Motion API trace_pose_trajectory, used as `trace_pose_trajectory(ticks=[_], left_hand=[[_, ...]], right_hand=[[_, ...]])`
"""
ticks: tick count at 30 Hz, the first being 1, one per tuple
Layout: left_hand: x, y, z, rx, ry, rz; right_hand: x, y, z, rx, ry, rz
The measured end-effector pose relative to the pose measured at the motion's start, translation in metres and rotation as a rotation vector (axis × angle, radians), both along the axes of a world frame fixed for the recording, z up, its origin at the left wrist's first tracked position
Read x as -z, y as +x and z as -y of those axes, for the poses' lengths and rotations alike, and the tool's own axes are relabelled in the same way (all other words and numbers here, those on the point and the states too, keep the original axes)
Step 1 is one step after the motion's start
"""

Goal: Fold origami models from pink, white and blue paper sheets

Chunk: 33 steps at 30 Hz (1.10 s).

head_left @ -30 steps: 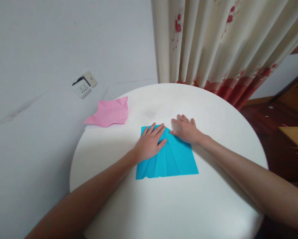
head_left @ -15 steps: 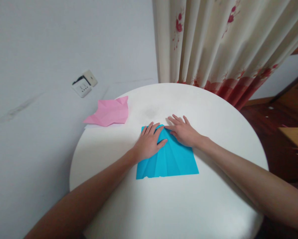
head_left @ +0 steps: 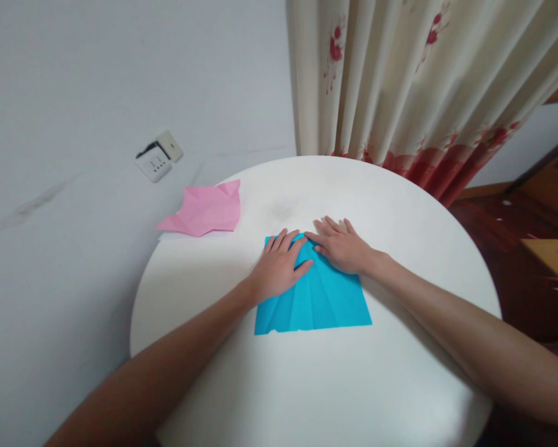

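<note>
A creased sheet of blue paper (head_left: 319, 304) lies flat on the white round table (head_left: 325, 385), its near edge slightly ragged at the left. My left hand (head_left: 279, 267) rests on the sheet's left part with the fingers spread and pointing to its far edge. My right hand (head_left: 339, 245) lies over the far right part of the paper. Its index finger reaches left and touches the far edge, close to my left fingertips, while the other fingers are stretched out past the sheet. Parts of the paper are hidden under both hands.
A creased pink paper (head_left: 207, 208) lies at the table's far left edge, on something white. Behind it is a wall with a socket (head_left: 154, 162). A flowered curtain (head_left: 376, 81) hangs beyond the table. A wooden surface (head_left: 552, 257) stands at the far right.
My right index finger has slid a little to the left along the paper's far edge. My left hand and the blue paper have hardly moved.
</note>
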State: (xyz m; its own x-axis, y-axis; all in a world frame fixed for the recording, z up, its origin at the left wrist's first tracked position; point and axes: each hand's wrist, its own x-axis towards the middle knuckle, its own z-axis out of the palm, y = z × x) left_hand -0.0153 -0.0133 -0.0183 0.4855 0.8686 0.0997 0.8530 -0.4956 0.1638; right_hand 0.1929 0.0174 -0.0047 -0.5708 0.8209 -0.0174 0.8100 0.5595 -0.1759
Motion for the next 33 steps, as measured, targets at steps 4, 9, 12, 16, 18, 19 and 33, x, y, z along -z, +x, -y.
trace_pose_trajectory(ticks=[4, 9, 12, 16, 18, 19, 33], left_hand=[[0.000, 0.000, 0.001, 0.007, 0.004, 0.001], [-0.001, 0.001, 0.000, 0.001, -0.015, -0.009], [-0.001, 0.001, 0.000, 0.000, -0.023, -0.012], [-0.001, 0.000, 0.000, 0.001, -0.025, -0.011], [-0.001, -0.001, 0.000, 0.001, -0.027, -0.008], [-0.001, -0.001, 0.000, 0.002, -0.028, -0.007], [-0.001, -0.002, -0.001, 0.008, -0.018, -0.012]], right_hand=[[-0.003, 0.016, -0.006, 0.032, -0.166, 0.028], [-0.011, 0.040, -0.012, 0.107, -0.280, 0.080], [-0.015, 0.051, -0.014, 0.112, -0.307, 0.079], [-0.018, 0.057, -0.014, 0.109, -0.324, 0.068], [-0.017, 0.058, -0.015, 0.102, -0.330, 0.047], [-0.016, 0.059, -0.016, 0.097, -0.329, 0.029], [0.006, 0.020, -0.017, 0.246, -0.146, -0.086]])
